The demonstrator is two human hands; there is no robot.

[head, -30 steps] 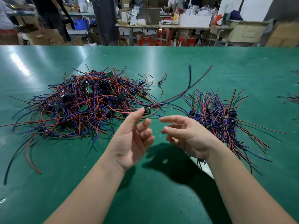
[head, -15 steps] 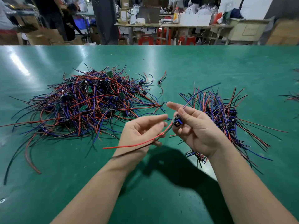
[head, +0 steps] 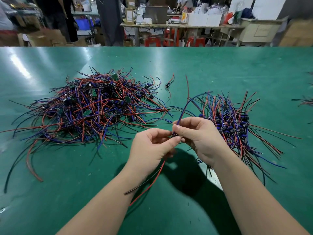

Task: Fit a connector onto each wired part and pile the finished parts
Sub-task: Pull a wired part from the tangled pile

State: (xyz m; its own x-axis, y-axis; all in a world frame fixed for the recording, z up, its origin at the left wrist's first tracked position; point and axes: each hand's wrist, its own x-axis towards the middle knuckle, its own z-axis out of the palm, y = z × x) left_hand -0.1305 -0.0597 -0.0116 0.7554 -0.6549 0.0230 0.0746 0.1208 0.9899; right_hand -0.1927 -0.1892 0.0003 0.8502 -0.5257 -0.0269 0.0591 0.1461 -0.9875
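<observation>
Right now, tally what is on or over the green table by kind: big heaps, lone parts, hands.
Heaps: 2, left heap, right heap
Loose: 1, lone part on the table
In hand: 1, held part
Hands: 2, left hand, right hand
Total: 6, leaving out wires cut off at the right edge

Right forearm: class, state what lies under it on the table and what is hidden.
Wire ends from the right pile and a pale strip poke out beneath the right forearm; the strip's remainder is covered.

the green surface (head: 220,65) bore a tangled wire heap (head: 94,107) beyond the left grip (head: 149,146), a smaller pile (head: 233,122) beside the right grip (head: 199,138).
</observation>
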